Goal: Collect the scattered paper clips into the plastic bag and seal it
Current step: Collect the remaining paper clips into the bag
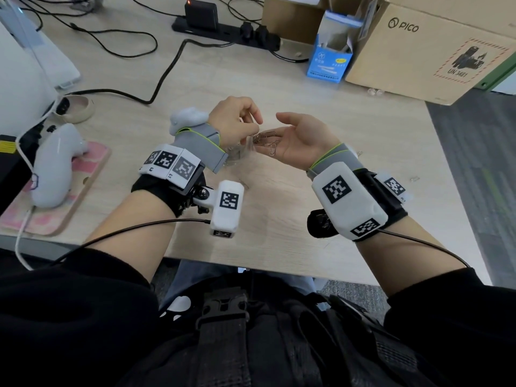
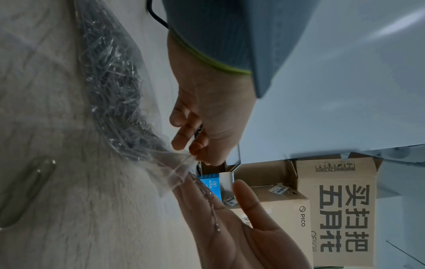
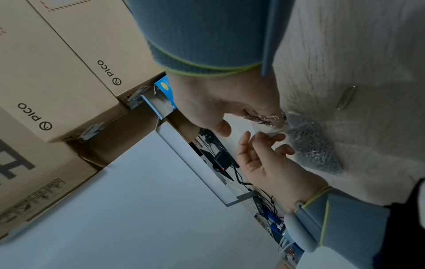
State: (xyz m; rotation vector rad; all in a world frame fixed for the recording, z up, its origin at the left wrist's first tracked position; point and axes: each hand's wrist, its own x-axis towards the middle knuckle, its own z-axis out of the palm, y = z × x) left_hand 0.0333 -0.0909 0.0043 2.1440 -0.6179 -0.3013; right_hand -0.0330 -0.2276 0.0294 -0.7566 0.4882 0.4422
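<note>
Pinching the mouth of the plastic bag (image 2: pixel 119 102) to keep it open, the left hand (image 1: pixel 237 118) steadies it over the desk (image 1: pixel 349 141) while the right hand (image 1: pixel 301 138), palm spread, apparently tips paper clips (image 1: pixel 269 142) in (strays remain).

Office: desk (image 1: pixel 363 141), power strip (image 1: pixel 223 30), cartons (image 1: pixel 424 48)

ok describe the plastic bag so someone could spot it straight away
On the wooden desk, look between the two raised hands. The clear plastic bag hangs from the left hand, its mouth pinched open, already stuffed with silver paper clips, unlike the loose clips elsewhere.
</note>
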